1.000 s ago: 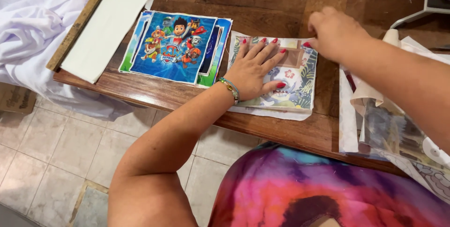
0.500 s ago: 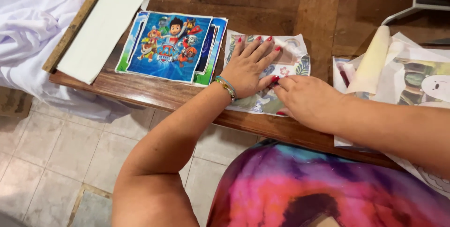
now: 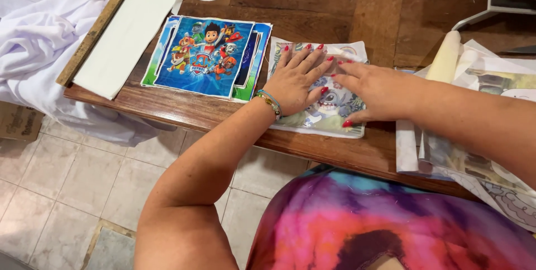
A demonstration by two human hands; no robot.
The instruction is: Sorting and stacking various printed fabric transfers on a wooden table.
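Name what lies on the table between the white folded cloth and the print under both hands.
In the head view, a blue cartoon-dog print lies between the white folded cloth and the pressed print.

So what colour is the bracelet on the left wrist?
Blue and gold beads, it seems; the bracelet shows in the head view.

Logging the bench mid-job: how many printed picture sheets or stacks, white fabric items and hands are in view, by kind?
Printed picture sheets or stacks: 3 (blue cartoon stack, sheet under hands, pile at right)
White fabric items: 3
Hands: 2 (left hand, right hand)
Total: 8
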